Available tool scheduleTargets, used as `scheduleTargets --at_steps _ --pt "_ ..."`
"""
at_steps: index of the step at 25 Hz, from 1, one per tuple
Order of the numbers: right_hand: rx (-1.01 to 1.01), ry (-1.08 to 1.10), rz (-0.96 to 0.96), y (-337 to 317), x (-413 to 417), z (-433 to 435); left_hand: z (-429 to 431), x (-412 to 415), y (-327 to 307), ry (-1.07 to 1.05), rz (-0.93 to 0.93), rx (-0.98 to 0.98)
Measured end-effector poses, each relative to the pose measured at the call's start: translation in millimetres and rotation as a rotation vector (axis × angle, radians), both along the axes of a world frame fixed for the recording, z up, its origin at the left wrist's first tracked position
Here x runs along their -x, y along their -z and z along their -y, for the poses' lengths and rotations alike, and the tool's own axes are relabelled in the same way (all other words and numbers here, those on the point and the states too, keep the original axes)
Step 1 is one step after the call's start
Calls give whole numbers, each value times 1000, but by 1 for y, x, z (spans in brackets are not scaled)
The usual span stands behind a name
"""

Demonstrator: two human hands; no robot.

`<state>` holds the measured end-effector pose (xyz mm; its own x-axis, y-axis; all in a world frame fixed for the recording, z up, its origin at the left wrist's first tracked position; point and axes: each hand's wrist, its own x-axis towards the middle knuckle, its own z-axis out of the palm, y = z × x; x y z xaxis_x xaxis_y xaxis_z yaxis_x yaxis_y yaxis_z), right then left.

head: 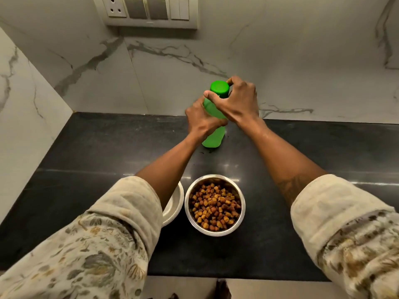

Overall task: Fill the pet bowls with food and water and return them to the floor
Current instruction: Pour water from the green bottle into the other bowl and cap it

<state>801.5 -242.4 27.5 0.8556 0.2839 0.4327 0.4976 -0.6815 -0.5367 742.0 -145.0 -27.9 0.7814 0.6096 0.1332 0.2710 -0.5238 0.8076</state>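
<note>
Standing upright on the black countertop (pixel 86 147), toward its back edge and close to the marble wall (pixel 151 72), is a green bottle (pixel 212 139). Bottle base touches the surface; a faint reflection shows below it.

Left hand (pixel 200 120): fingers wrapped around the bottle's body at mid-height, gripping it from the left side. Right hand (pixel 239 100): fingers curled around the green cap (pixel 219 88) at the bottle's top, thumb on the near side, fingertips on the far side. Cap sits on the bottle neck; cannot tell whether it is tight or loosened.

Steel bowl (pixel 214 205): near the front edge of the countertop, roughly centred between the two forearms. Holds brown and tan kibble (pixel 214 206) covering its bottom; inner wall is bare above the fill level.

White bowl (pixel 174 201): just left of the steel bowl, rims nearly touching. Mostly hidden under the left forearm; contents cannot be told.

Both sleeves (pixel 97 244) are floral-printed, cuffs rolled back to mid-forearm.

Switch panel (pixel 149 10) is mounted on the wall above the bottle, at the top of the view.
</note>
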Motion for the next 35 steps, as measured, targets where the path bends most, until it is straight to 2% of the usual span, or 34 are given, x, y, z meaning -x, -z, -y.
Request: scheduleTargets --at_steps 3,7,10,12,15,17,19,21,23,24,28,29,31,33,35 --pt "94 -10 29 -31 21 -8 -10 32 -16 -21 111 -77" --pt "83 -65 146 -65 56 -24 -34 76 -41 -15 209 -236" --pt "72 -265 179 -78 82 -27 -55 117 -59 39 230 -316" --pt "109 -472 93 -89 98 -25 -70 145 -66 86 205 -332" --pt "259 -760 -140 -111 129 -18 -83 188 -73 103 174 -378" --pt "344 -875 -258 -123 149 -17 -86 211 -76 111 172 -404" --pt "354 -826 -240 -129 170 -24 -88 232 -80 115 186 -414" --pt "365 -669 -87 -130 193 -35 -90 252 -83 108 181 -432" --pt "364 -623 23 -127 206 -42 -94 264 -83 123 164 -443" --pt "364 -663 14 -126 211 -45 -97 270 -82 126 145 -453" --pt "465 -928 -231 -134 230 -42 -109 289 -77 120 108 -481" --pt "465 -917 -223 -132 236 -44 -110 293 -77 136 113 -488" --pt "386 -730 -162 -126 244 -51 -109 301 -77 160 127 -502" --pt "372 -555 -244 -124 254 -57 -108 305 -77 176 112 -510" --pt "417 -522 -255 -122 257 -61 -109 308 -77 199 93 -516"
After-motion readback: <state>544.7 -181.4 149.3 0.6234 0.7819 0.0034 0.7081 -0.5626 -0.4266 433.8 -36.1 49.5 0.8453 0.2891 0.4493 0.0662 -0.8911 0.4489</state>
